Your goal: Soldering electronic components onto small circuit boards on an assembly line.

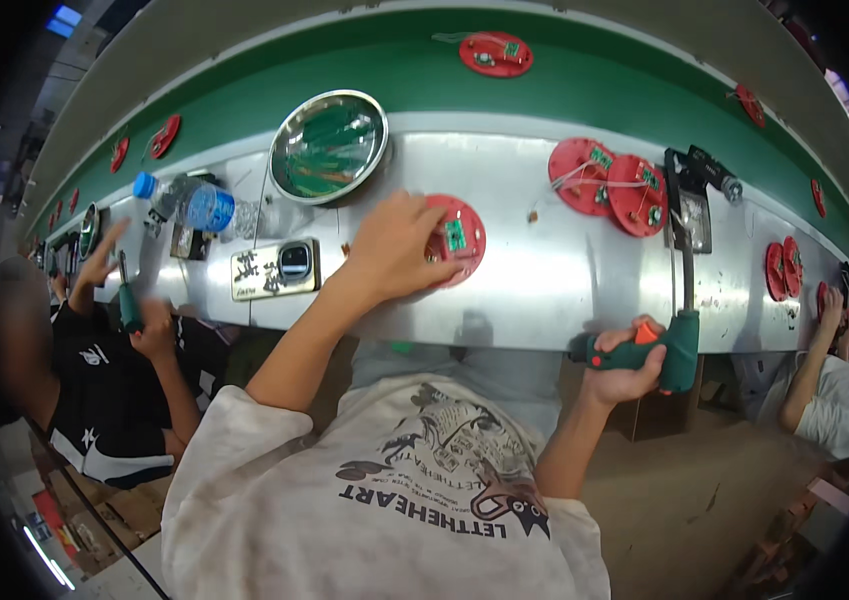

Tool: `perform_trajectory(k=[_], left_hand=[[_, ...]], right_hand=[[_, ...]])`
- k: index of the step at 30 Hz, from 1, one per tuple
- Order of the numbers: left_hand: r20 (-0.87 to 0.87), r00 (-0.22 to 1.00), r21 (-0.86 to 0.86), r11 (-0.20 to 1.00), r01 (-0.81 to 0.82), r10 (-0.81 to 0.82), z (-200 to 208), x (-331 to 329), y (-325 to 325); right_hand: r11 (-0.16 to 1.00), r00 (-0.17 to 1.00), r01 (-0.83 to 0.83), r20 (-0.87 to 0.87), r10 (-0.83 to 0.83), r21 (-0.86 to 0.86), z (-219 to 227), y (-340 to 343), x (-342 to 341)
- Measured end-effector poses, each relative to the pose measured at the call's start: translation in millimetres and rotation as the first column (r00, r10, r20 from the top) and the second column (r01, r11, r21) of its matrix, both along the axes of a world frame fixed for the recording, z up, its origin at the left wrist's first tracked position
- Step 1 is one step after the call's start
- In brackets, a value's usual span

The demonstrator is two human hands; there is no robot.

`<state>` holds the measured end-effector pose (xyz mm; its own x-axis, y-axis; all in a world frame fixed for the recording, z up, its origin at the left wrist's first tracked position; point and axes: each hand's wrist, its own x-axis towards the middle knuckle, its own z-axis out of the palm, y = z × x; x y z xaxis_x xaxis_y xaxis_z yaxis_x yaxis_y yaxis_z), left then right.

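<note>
My left hand [394,250] is closed over the left side of a round red disc [468,262] lying on the metal bench, fingers on its upper rim and thumb on the lower edge. A small green circuit board [456,235] shows on the disc; my fingers hide the rest of its left part. At the bench's front edge, my right hand [626,372] is wrapped round the grip of a green cordless screwdriver [682,350] with an orange trigger. Its long shaft points up and away, apart from the disc. Two overlapping red discs [636,195] with boards and white wires lie beyond it.
A steel bowl [272,160] stands far left of centre, near a plastic bottle [209,208] and a phone [276,268]. A dark tool [712,172] lies right. Behind, a green belt [584,75] carries red discs [496,54]. Co-workers [109,370] sit on both sides.
</note>
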<state>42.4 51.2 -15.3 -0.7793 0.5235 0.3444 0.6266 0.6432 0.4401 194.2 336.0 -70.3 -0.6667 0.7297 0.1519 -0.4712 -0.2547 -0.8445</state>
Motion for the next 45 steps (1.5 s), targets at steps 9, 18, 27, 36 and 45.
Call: perform_trajectory(k=[9,18,27,36,45], left_hand=[[-0.075,0.921,-0.535,0.764,-0.36,0.381,26,-203,80],[0.227,0.974,-0.431,0.899,0.083,0.019,14,-321,167],[0.252,0.961,-0.419,0.883,0.213,-0.113,38,-153,95],[0.158,0.987,0.036,0.999,-0.035,0.029,5,1,-5],[0.006,0.952,0.302,0.907,-0.294,0.307,10,-54,-92]], right_hand=[[0.976,0.974,0.216,0.075,-0.216,0.009,3,11,-17],[0.973,0.968,0.23,0.093,-0.232,0.024,5,8,-17],[0.986,0.982,0.169,0.085,-0.168,0.003,4,9,-12],[0.998,0.992,-0.03,0.128,0.024,0.052,0,18,-8],[0.995,0.981,0.014,0.192,-0.033,0.102,9,9,-13]])
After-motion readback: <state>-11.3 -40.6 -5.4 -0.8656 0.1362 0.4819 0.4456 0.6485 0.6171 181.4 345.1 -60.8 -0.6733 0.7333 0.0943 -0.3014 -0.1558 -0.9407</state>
